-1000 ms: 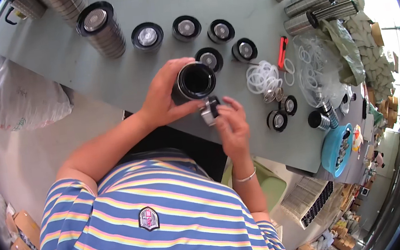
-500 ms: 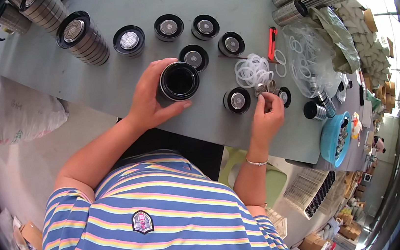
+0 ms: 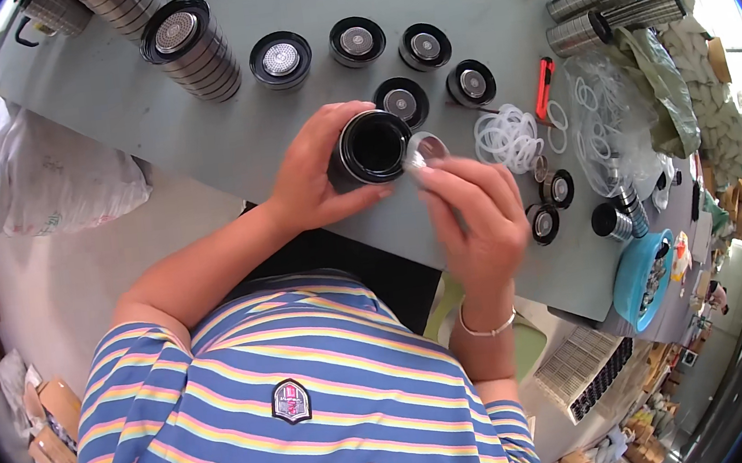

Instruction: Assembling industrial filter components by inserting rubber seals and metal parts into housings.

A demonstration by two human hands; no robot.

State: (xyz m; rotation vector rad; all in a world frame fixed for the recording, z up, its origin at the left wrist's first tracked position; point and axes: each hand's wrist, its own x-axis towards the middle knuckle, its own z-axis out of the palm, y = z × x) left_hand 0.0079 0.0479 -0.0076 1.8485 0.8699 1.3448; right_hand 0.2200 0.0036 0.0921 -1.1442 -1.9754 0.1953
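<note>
My left hand (image 3: 320,169) is wrapped round a black round cup-like part (image 3: 377,146) with a metal rim, its dark hollow facing up. In my right hand (image 3: 479,219), pinched between thumb and fingers, is a small shiny metal disc (image 3: 427,145). It is held at the right rim of the black part; motion blurs its edge, and I cannot tell whether it touches. Just beyond stands a black round lid (image 3: 400,103) with a metal centre. More such lids, among them one (image 3: 472,83) beside the white rings (image 3: 508,138), stand farther out.
Stacked steel cups (image 3: 190,51) stand at the far left; others lie at the far right. A red cutter knife (image 3: 544,88) lies near a clear bag of rings (image 3: 600,114). A blue basin (image 3: 642,283) of small parts sits at the right. Two small black parts (image 3: 543,224) lie near my right hand.
My right hand has moved left from the small parts beside the white rings to the black part, bringing the disc. My left hand keeps its hold; the whole view has shifted somewhat.
</note>
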